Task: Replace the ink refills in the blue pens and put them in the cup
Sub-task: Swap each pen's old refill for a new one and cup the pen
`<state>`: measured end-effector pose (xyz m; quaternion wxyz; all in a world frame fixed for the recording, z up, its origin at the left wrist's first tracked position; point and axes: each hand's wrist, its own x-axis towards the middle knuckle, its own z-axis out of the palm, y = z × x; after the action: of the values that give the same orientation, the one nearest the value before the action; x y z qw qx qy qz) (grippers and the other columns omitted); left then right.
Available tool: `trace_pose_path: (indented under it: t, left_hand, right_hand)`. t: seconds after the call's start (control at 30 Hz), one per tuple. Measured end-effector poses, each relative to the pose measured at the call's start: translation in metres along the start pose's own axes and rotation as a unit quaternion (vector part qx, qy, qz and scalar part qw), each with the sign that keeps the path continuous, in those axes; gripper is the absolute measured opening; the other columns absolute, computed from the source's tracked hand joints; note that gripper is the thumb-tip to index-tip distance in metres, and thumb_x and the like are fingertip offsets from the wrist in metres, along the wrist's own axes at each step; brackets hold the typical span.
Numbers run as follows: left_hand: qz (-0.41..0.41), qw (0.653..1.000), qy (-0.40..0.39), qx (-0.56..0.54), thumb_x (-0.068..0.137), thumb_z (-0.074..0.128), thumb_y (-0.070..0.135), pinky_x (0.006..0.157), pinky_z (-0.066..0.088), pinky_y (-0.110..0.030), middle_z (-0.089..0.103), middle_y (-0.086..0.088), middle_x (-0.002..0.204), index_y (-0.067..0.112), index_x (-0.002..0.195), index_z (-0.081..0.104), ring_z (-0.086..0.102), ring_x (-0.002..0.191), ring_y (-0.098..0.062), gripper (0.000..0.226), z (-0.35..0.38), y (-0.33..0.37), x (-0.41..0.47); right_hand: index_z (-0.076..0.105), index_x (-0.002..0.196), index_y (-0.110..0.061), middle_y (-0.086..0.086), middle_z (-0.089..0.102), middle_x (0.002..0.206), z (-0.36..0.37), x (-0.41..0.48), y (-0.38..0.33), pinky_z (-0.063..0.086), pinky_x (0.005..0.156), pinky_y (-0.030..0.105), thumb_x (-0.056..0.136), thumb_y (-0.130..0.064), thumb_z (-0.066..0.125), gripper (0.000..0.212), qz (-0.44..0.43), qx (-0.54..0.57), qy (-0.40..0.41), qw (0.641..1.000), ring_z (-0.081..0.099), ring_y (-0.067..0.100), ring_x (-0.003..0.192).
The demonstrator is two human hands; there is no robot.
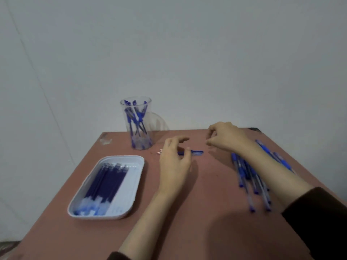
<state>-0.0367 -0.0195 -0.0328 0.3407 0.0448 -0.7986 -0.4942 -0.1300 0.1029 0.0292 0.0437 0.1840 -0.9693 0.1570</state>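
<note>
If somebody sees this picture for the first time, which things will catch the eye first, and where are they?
Probably the two bare hands, left hand and right hand, hovering above a blue pen part at the table's middle. Next, the clear cup of blue pens at the far edge. Then the white tray of dark blue refills on the left and the loose pens on the right.

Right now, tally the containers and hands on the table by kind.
Clear cup holding pens: 1
White tray holding refills: 1
Hands, left and right: 2
Total: 4
</note>
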Motion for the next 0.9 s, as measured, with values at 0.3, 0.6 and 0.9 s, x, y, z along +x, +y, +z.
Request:
trace_pose_path:
  t: [0.3,0.6,0.9]
  left_hand:
    - [0.015,0.999,-0.033,0.029,0.085,0.057,0.003,0.082,0.049,-0.031,0.061,0.006,0.101,0.022,0.107,0.063,0.057,0.081,-0.006,0.03,0.009,-0.011,-0.01]
    - [0.01,0.999,-0.031,0.043,0.087,0.055,0.002,0.077,0.051,-0.031,0.064,0.003,0.1,0.019,0.106,0.064,0.059,0.08,-0.011,0.027,0.007,-0.016,-0.008]
    - [-0.004,1.0,-0.01,0.026,0.087,0.055,0.004,0.064,0.045,-0.011,0.066,0.003,0.095,0.02,0.104,0.065,0.059,0.073,0.004,0.025,0.002,-0.015,-0.003]
  right_hand:
    - [0.051,0.087,-0.015,0.002,0.048,0.081,-0.002,-0.02,0.04,0.037,0.072,0.03,0.082,-0.026,0.063,0.017,0.084,-0.199,-0.068,0.974,0.049,0.024,0.081]
    - [0.052,0.092,-0.013,0.008,0.06,0.109,0.012,-0.02,0.039,0.034,0.078,0.032,0.09,-0.023,0.051,0.01,0.094,-0.165,-0.05,0.98,0.056,0.029,0.104]
    - [0.041,0.062,-0.011,0.001,0.046,0.062,0.006,-0.016,0.026,0.027,0.051,0.027,0.083,-0.027,0.055,0.03,0.031,-0.051,0.041,0.997,0.045,0.019,0.059]
